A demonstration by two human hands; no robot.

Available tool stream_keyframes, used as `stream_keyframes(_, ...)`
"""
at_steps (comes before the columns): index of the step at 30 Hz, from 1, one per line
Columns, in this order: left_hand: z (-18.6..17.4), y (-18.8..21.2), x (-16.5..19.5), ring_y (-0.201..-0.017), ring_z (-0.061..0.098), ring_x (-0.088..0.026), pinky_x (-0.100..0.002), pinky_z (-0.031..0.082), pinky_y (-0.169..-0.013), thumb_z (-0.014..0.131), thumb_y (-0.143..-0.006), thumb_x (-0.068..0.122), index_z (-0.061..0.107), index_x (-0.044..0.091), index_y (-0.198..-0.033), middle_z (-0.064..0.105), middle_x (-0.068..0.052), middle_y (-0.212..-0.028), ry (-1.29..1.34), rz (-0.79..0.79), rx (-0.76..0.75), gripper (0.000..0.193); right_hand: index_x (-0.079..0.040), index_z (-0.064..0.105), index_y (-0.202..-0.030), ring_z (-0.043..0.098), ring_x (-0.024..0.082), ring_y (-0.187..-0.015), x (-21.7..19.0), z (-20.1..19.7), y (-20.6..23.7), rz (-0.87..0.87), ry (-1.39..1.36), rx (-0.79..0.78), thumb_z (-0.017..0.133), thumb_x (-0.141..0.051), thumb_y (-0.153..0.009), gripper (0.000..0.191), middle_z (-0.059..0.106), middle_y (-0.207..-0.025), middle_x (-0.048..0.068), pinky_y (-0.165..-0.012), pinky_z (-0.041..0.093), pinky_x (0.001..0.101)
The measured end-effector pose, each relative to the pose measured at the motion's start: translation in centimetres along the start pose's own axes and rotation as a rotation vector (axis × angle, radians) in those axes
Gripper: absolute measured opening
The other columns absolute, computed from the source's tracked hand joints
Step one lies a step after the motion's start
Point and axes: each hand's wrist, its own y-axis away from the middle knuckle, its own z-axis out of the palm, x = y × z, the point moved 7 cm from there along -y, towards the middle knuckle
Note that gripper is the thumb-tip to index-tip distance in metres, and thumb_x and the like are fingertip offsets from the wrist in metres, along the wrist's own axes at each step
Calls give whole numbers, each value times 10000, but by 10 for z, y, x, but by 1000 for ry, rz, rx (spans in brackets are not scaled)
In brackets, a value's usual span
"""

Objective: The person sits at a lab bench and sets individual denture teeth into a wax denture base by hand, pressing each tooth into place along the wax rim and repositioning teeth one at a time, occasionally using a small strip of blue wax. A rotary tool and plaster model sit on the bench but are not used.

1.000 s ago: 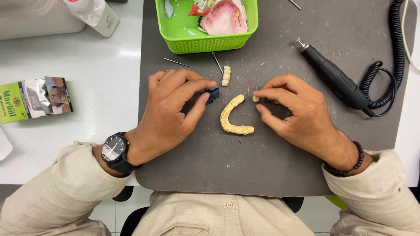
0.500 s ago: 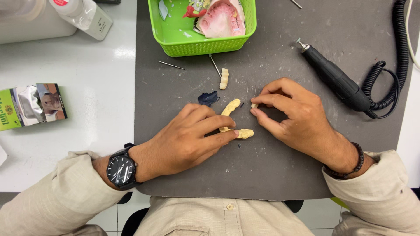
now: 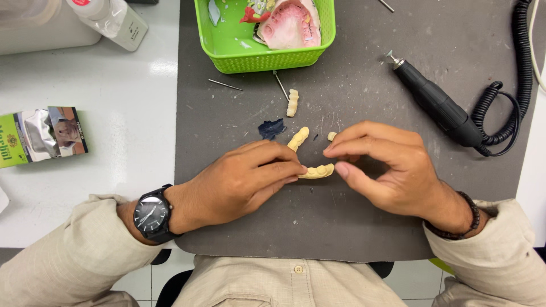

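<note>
Curved cream wax tooth arch [image 3: 311,159] on grey mat [image 3: 364,227], below green plastic basket [image 3: 267,57], one end pointing toward basket, left hand [image 3: 244,182] fingertips pinching it, right hand [image 3: 387,170] pinching near end.

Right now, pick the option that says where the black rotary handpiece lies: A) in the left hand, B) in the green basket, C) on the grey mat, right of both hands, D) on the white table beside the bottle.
C: the black rotary handpiece lies on the grey mat, up and to the right of the right hand and untouched by either hand, with its coiled cord trailing off beside it.
</note>
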Motion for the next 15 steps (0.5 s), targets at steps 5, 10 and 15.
stream_keyframes(5, -5, -2, -2, -1001, 713, -227, -313, 594, -857, 756, -948, 48, 691, 39, -1180, 671, -91, -1131, 107, -79, 43, 241, -7, 739, -1038, 749, 144, -838, -7, 7, 2, -84, -27, -22, 855, -67, -818, 256, 757, -1010, 89, -702, 606, 243)
stream_keyframes(10, -5, -3, -3, -964, 699, -239, -323, 585, -817, 794, -882, 75, 684, 28, -1183, 657, -104, -1107, 116, -83, 0, 324, -17, 744, -1018, 761, 154, -851, -7, 8, 3, -84, -22, -4, 859, -68, -813, 241, 768, -983, 90, -715, 602, 253)
stream_keyframes(15, -6, -3, 1, -984, 694, -249, -351, 574, -851, 797, -894, 71, 695, 40, -1158, 659, -86, -1094, 17, -25, 47, 284, -17, 737, -1049, 750, 162, -897, -1, -7, -1, -51, 7, 79, 826, -23, -850, 218, 758, -1023, 100, -778, 593, 273)
